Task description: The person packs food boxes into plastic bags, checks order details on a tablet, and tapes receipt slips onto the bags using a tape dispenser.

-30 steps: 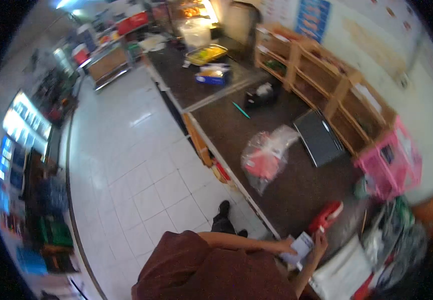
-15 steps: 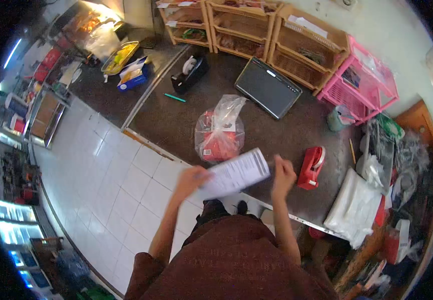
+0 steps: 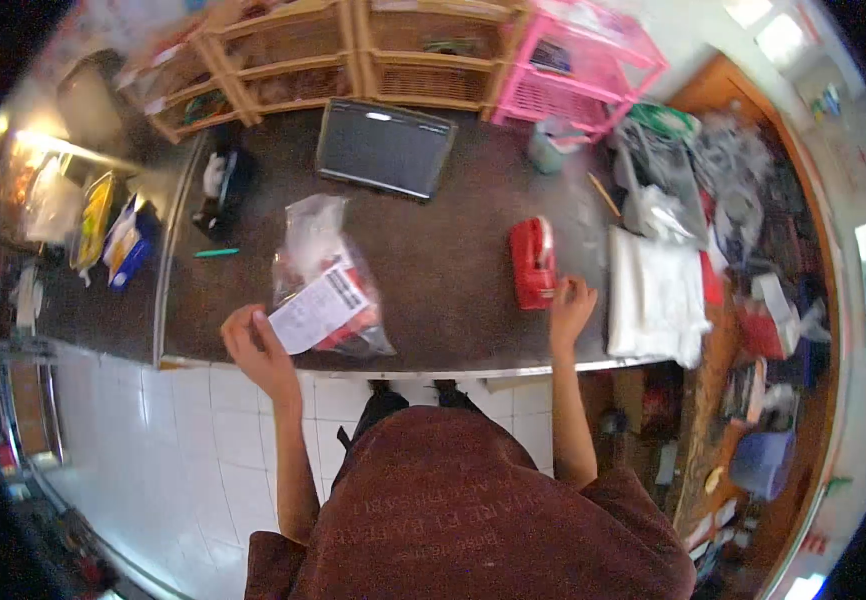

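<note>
A printed white receipt (image 3: 321, 306) lies over the clear plastic bag (image 3: 361, 338) with red contents on the dark counter. My left hand (image 3: 258, 348) is closed at the receipt's left edge, thumb and fingers pinching it. My right hand (image 3: 574, 312) is beside the front end of the red tape dispenser (image 3: 531, 265), its fingers curled together. Whatever those fingertips may hold is too small to make out, and I cannot tell whether they touch the dispenser.
A black tablet-like device (image 3: 386, 150) lies near tan stacked baskets (image 3: 428, 85) and a pink rack (image 3: 563, 95). At left are a black tape dispenser (image 3: 215, 195) and a green pen (image 3: 217, 253). White plastic bags (image 3: 653, 295) and a pencil (image 3: 603, 194) lie on the right.
The receipt has gone from in front of the bag to on top of it, with my left hand. My right hand has come close to the red dispenser. The view has turned right.
</note>
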The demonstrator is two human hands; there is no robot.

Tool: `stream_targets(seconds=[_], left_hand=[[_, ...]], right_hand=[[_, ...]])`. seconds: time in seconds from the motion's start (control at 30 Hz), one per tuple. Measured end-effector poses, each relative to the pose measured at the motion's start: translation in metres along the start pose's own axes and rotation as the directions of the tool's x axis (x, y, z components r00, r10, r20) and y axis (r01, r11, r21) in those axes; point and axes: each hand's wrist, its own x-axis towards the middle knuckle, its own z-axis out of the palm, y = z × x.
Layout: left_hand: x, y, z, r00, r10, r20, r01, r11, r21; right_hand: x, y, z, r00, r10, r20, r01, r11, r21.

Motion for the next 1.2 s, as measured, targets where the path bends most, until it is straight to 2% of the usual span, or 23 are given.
stream_targets(seconds=[0.03,0.07,0.1,0.13,0.17,0.2,0.27,0.33,0.4,0.5,0.57,0.6,0.63,0.7,0.8,0.87,0.93,0.97,1.0,1.03,1.07,1.13,1.2], left_hand=[[-0.010,0.015,0.019,0.989,-0.051,0.139,0.081,0.971,-0.224],[-0.023,0.032,0.040,0.957,-0.072,0.282,0.189,0.890,-0.415],[-0.031,0.056,0.064,0.893,0.093,0.441,0.129,0.885,-0.447],[-0.046,0.074,0.091,0.775,0.130,0.619,0.205,0.874,-0.440],[-0.054,0.100,0.117,0.402,0.007,0.916,0.598,0.755,-0.268],[-0.085,0.103,0.154,0.161,0.133,0.978,0.762,0.613,-0.209],[-0.134,0.124,0.199,-0.131,0.211,0.969,0.872,0.490,0.012],[-0.161,0.137,0.229,-0.111,0.202,0.973,0.940,0.339,0.038],[-0.181,0.143,0.248,-0.107,0.191,0.976,0.975,0.213,0.066],[-0.187,0.140,0.256,-0.104,0.193,0.976,0.989,0.120,0.081],[-0.188,0.139,0.257,-0.088,0.162,0.983,0.992,0.102,0.072],[-0.190,0.138,0.256,-0.078,0.141,0.987,0.994,0.087,0.066],[-0.191,0.139,0.255,-0.044,0.119,0.992,0.992,0.119,0.030],[-0.193,0.145,0.252,0.033,0.080,0.996,0.982,0.183,-0.047],[-0.207,0.137,0.259,0.224,0.088,0.971,0.833,0.499,-0.238],[-0.216,0.130,0.270,0.342,0.107,0.934,0.751,0.567,-0.339],[-0.224,0.117,0.278,0.447,0.180,0.876,0.650,0.608,-0.456],[-0.206,0.124,0.258,0.465,0.159,0.871,0.550,0.719,-0.425],[-0.205,0.113,0.254,0.425,0.074,0.902,0.550,0.771,-0.322],[-0.210,0.093,0.248,0.437,0.035,0.899,0.545,0.784,-0.296],[-0.206,0.073,0.238,0.375,0.020,0.927,0.560,0.792,-0.244],[-0.178,0.048,0.195,0.428,-0.027,0.903,0.640,0.715,-0.281],[-0.114,0.042,0.129,0.554,0.004,0.833,0.650,0.623,-0.435]], right_hand=[[0.008,0.028,0.002,0.998,0.066,0.008,-0.065,0.994,-0.084],[0.014,0.040,0.007,0.976,0.167,0.141,-0.175,0.983,0.051],[0.021,0.047,0.014,0.928,0.239,0.286,-0.295,0.939,0.174],[0.029,0.054,0.024,0.859,0.276,0.431,-0.418,0.865,0.279],[0.034,0.063,0.041,0.899,0.234,0.370,-0.328,0.920,0.215],[0.037,0.070,0.055,0.930,0.188,0.315,-0.241,0.961,0.138],[0.044,0.071,0.067,0.896,0.326,0.303,-0.370,0.923,0.102],[0.044,0.069,0.066,0.917,0.191,0.350,-0.252,0.958,0.136],[0.040,0.044,0.048,0.834,0.232,0.500,-0.340,0.931,0.135],[0.032,0.056,0.043,0.825,0.181,0.536,-0.396,0.862,0.318],[0.020,0.041,-0.018,0.932,-0.123,0.340,0.033,0.966,0.258],[0.003,0.033,-0.052,0.928,-0.167,0.333,0.048,0.940,0.338],[-0.018,0.031,-0.081,0.922,-0.215,0.322,0.066,0.907,0.416],[-0.064,0.048,-0.117,0.862,-0.024,0.506,-0.159,0.935,0.316],[-0.108,0.095,-0.104,0.793,0.022,0.609,-0.212,0.947,0.242],[-0.109,0.103,-0.091,0.729,0.118,0.675,-0.315,0.932,0.177],[-0.100,0.075,-0.099,0.711,0.087,0.698,-0.206,0.975,0.089],[-0.094,0.063,-0.098,0.705,0.060,0.707,-0.139,0.989,0.055],[-0.099,0.067,-0.089,0.625,0.061,0.778,-0.171,0.983,0.060],[-0.109,0.078,-0.082,0.538,0.066,0.841,-0.201,0.978,0.052],[-0.112,0.081,-0.073,0.448,0.078,0.891,-0.229,0.973,0.030],[-0.111,0.060,-0.050,0.406,-0.090,0.909,-0.127,0.980,0.154],[-0.115,0.017,-0.034,0.370,-0.184,0.911,-0.083,0.970,0.230]])
